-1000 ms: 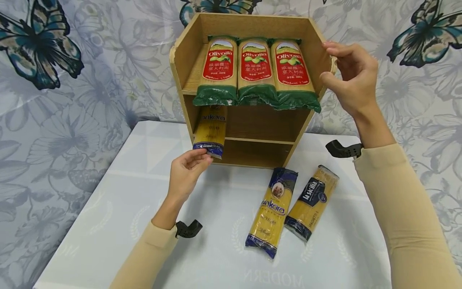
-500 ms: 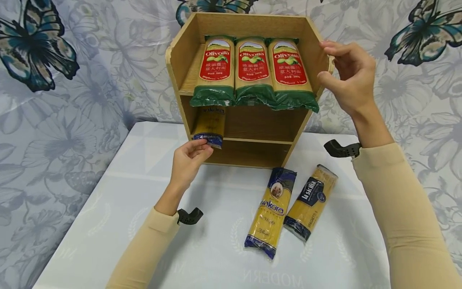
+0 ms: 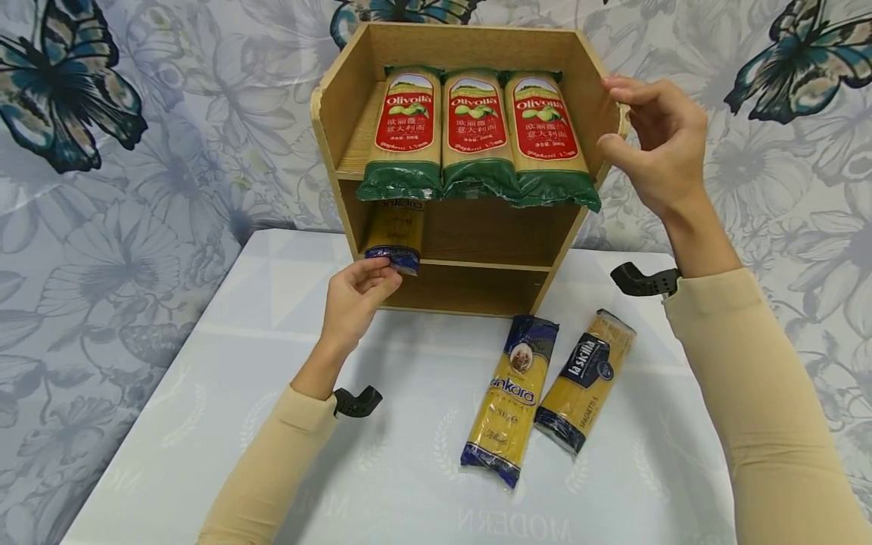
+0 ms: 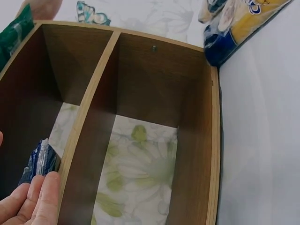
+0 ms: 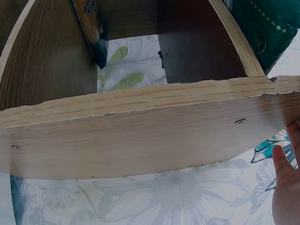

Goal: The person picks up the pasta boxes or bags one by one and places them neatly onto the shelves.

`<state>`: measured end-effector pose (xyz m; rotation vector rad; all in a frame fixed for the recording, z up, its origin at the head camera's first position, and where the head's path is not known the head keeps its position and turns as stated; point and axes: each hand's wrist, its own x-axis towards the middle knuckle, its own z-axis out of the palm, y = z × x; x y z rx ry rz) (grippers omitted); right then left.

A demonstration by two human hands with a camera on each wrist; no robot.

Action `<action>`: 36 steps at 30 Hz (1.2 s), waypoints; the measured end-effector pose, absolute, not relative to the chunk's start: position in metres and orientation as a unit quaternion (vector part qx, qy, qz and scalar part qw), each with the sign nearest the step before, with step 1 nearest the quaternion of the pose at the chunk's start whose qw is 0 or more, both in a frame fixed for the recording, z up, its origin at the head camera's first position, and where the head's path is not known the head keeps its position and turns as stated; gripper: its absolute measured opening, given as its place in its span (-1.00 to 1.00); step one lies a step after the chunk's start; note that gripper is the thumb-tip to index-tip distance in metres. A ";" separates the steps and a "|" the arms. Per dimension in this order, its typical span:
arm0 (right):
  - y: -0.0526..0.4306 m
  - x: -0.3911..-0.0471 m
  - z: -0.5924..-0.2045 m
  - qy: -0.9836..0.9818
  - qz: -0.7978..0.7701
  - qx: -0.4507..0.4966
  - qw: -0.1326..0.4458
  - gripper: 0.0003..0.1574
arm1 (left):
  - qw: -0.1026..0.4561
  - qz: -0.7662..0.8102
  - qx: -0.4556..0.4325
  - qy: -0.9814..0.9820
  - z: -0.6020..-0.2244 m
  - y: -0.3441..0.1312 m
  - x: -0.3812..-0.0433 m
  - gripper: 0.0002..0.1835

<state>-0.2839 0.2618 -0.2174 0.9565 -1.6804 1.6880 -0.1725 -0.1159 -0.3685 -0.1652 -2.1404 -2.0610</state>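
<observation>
My left hand pinches the blue front end of a yellow ankara spaghetti pack. This pack lies at the left of the middle compartment of a small wooden shelf, its rear part hidden under the top board. In the left wrist view, the fingers are at the pack's dark blue end, beside the lower board's edge. My right hand holds the front edge of the shelf's right side panel between thumb and fingers; the right wrist view shows this panel from outside.
Three green-ended Olivoila spaghetti packs lie side by side on the top level, their ends overhanging. Another ankara pack and a la sicilia spaghetti pack lie on the white table in front, to the right. A butterfly-patterned wall covering stands behind.
My left hand has pushed the ankara pack further back into the middle compartment, so less of it sticks out. The right hand stays on the side panel.
</observation>
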 end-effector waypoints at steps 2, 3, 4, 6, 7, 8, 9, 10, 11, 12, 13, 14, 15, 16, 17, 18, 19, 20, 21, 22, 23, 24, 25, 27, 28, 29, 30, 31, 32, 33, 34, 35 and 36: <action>0.262 -0.284 -0.217 -0.626 0.632 0.358 0.283 -0.52 | 0.078 -0.685 -0.057 -0.722 -0.368 -0.118 -0.170 -0.55; 0.262 -0.284 -0.217 -0.626 0.632 0.358 0.284 -0.52 | 0.075 -0.682 -0.057 -0.725 -0.367 -0.119 -0.169 -0.53; 0.262 -0.283 -0.218 -0.626 0.631 0.359 0.284 -0.52 | 0.075 -0.681 -0.057 -0.726 -0.367 -0.120 -0.168 -0.53; 0.261 -0.283 -0.218 -0.624 0.634 0.358 0.283 -0.53 | 0.076 -0.683 -0.058 -0.725 -0.366 -0.122 -0.165 -0.52; 0.262 -0.283 -0.217 -0.624 0.634 0.358 0.284 -0.53 | 0.078 -0.685 -0.060 -0.722 -0.366 -0.123 -0.163 -0.52; 0.262 -0.282 -0.217 -0.622 0.636 0.358 0.283 -0.53 | 0.080 -0.687 -0.061 -0.720 -0.365 -0.124 -0.162 -0.52; 0.262 -0.282 -0.217 -0.621 0.638 0.358 0.283 -0.53 | 0.085 -0.688 -0.062 -0.718 -0.364 -0.125 -0.161 -0.53; 0.262 -0.281 -0.217 -0.619 0.640 0.357 0.282 -0.53 | 0.089 -0.690 -0.063 -0.715 -0.362 -0.126 -0.161 -0.54; 0.262 -0.280 -0.217 -0.617 0.642 0.357 0.282 -0.53 | 0.095 -0.691 -0.064 -0.714 -0.361 -0.127 -0.160 -0.55; 0.262 -0.280 -0.217 -0.619 0.641 0.356 0.283 -0.53 | 0.101 -0.690 -0.066 -0.714 -0.359 -0.128 -0.160 -0.55; 0.261 -0.278 -0.217 -0.620 0.641 0.353 0.284 -0.54 | 0.108 -0.688 -0.067 -0.714 -0.358 -0.129 -0.160 -0.56; 0.260 -0.277 -0.217 -0.621 0.644 0.347 0.282 -0.54 | 0.116 -0.687 -0.068 -0.715 -0.356 -0.130 -0.160 -0.57; 0.259 -0.274 -0.216 -0.623 0.646 0.340 0.280 -0.55 | 0.124 -0.685 -0.068 -0.715 -0.354 -0.132 -0.160 -0.57; 0.257 -0.272 -0.215 -0.627 0.647 0.333 0.278 -0.55 | 0.133 -0.684 -0.069 -0.714 -0.352 -0.133 -0.161 -0.58; 0.255 -0.269 -0.213 -0.631 0.649 0.324 0.275 -0.55 | 0.143 -0.682 -0.070 -0.714 -0.351 -0.135 -0.161 -0.58; 0.254 -0.266 -0.212 -0.639 0.645 0.318 0.274 -0.55 | 0.154 -0.681 -0.070 -0.712 -0.348 -0.137 -0.162 -0.58; 0.253 -0.262 -0.211 -0.645 0.641 0.313 0.273 -0.54 | 0.164 -0.682 -0.070 -0.709 -0.346 -0.139 -0.163 -0.58; 0.252 -0.259 -0.210 -0.650 0.641 0.306 0.268 -0.53 | 0.174 -0.683 -0.070 -0.706 -0.344 -0.140 -0.164 -0.58; 0.251 -0.257 -0.209 -0.654 0.638 0.306 0.268 -0.52 | 0.184 -0.685 -0.070 -0.702 -0.341 -0.142 -0.165 -0.58; 0.252 -0.255 -0.210 -0.659 0.631 0.309 0.270 -0.50 | 0.193 -0.685 -0.070 -0.699 -0.338 -0.143 -0.166 -0.59; 0.253 -0.253 -0.211 -0.659 0.627 0.313 0.271 -0.47 | 0.202 -0.684 -0.070 -0.698 -0.336 -0.144 -0.168 -0.60; 0.254 -0.251 -0.212 -0.658 0.625 0.318 0.273 -0.44 | 0.209 -0.684 -0.069 -0.696 -0.333 -0.145 -0.169 -0.62; 0.255 -0.248 -0.214 -0.657 0.629 0.314 0.274 -0.41 | 0.216 -0.681 -0.067 -0.697 -0.331 -0.147 -0.171 -0.63; 0.257 -0.244 -0.220 -0.652 0.633 0.307 0.283 -0.35 | 0.230 -0.672 -0.063 -0.701 -0.327 -0.149 -0.175 -0.66; 0.258 -0.241 -0.223 -0.655 0.636 0.291 0.286 -0.32 | 0.237 -0.667 -0.059 -0.704 -0.325 -0.150 -0.178 -0.68; 0.258 -0.238 -0.226 -0.662 0.635 0.270 0.291 -0.29 | 0.242 -0.663 -0.056 -0.706 -0.323 -0.152 -0.180 -0.69; 0.258 -0.235 -0.229 -0.675 0.629 0.244 0.298 -0.28 | 0.247 -0.660 -0.051 -0.708 -0.321 -0.153 -0.182 -0.69; 0.258 -0.232 -0.233 -0.685 0.627 0.214 0.303 -0.27 | 0.250 -0.656 -0.047 -0.711 -0.319 -0.154 -0.184 -0.69; 0.258 -0.229 -0.236 -0.691 0.627 0.186 0.308 -0.28 | 0.252 -0.653 -0.044 -0.713 -0.317 -0.154 -0.186 -0.68; 0.259 -0.226 -0.240 -0.700 0.622 0.157 0.313 -0.29 | 0.251 -0.651 -0.041 -0.715 -0.315 -0.155 -0.189 -0.66; 0.259 -0.222 -0.244 -0.710 0.615 0.132 0.316 -0.30 | 0.249 -0.647 -0.038 -0.719 -0.313 -0.155 -0.191 -0.64; 0.260 -0.219 -0.248 -0.718 0.609 0.109 0.319 -0.31 | 0.246 -0.641 -0.036 -0.726 -0.311 -0.155 -0.194 -0.61; 0.260 -0.215 -0.252 -0.722 0.607 0.090 0.319 -0.33 | 0.241 -0.635 -0.034 -0.734 -0.309 -0.155 -0.197 -0.58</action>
